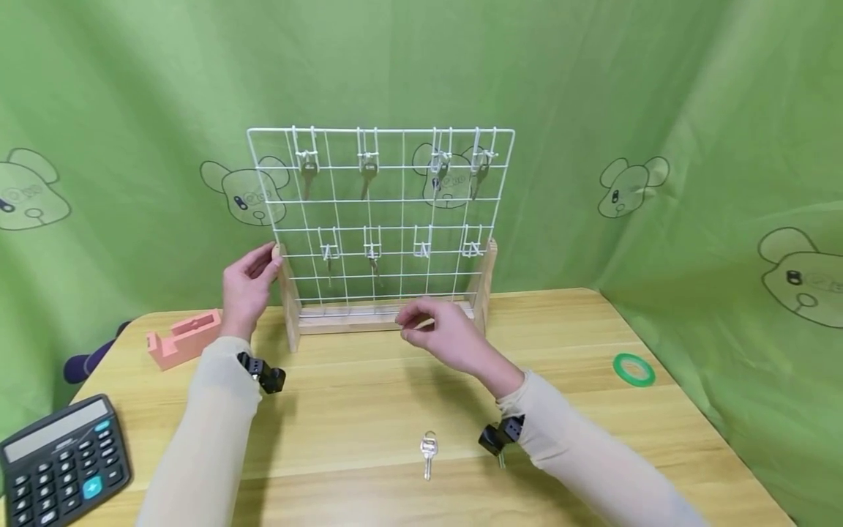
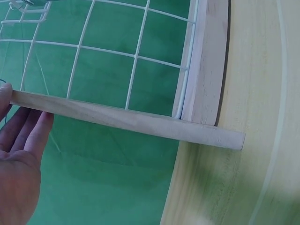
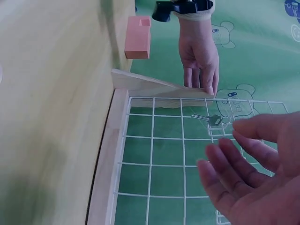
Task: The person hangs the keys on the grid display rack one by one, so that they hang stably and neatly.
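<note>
A white wire grid rack on a wooden stand stands at the back of the table. My left hand pinches the top of its left wooden post between thumb and fingers. Keys hang from all the upper hooks, such as this key, and from the two left lower hooks; the two right lower hooks hold none. My right hand hovers in front of the grid, fingers loosely bent, nothing between them in the right wrist view. One key lies on the table; another key is mostly hidden by the right wrist camera.
A pink tape dispenser sits left of the rack, and a black calculator lies at the front left. Green tape lies near the table's right edge. Green curtain hangs behind and beside the table.
</note>
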`<act>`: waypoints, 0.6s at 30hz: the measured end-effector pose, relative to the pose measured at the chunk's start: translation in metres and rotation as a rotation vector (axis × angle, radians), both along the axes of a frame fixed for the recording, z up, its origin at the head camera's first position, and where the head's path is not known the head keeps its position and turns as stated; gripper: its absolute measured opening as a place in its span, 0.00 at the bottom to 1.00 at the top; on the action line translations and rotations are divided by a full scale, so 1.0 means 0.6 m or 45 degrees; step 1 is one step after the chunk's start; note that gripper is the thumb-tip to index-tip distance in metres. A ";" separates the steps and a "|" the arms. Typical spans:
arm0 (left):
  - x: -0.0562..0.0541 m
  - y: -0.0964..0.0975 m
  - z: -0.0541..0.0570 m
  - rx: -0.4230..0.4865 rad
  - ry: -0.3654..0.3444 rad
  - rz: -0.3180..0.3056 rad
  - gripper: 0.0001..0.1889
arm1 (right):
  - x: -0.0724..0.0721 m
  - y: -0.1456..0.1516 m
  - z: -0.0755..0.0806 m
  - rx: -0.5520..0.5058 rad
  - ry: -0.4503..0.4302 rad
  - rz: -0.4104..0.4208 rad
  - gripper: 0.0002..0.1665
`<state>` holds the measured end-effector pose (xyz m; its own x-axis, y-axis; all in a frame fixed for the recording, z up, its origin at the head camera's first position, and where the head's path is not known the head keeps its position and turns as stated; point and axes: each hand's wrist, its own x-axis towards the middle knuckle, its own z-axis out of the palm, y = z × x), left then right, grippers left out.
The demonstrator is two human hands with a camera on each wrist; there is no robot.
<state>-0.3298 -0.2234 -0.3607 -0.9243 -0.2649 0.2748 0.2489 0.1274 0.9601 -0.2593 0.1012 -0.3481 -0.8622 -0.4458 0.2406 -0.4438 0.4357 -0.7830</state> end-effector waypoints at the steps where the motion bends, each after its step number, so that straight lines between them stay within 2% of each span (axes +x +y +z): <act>1: 0.000 0.001 0.000 0.005 0.001 0.001 0.23 | 0.004 0.005 -0.003 0.024 -0.003 0.025 0.11; 8: 0.002 0.002 -0.001 0.018 0.001 0.013 0.23 | 0.028 0.033 -0.032 0.151 -0.025 0.182 0.09; 18: 0.002 0.004 -0.004 -0.006 0.023 0.009 0.23 | 0.050 0.067 -0.063 0.264 -0.110 0.290 0.11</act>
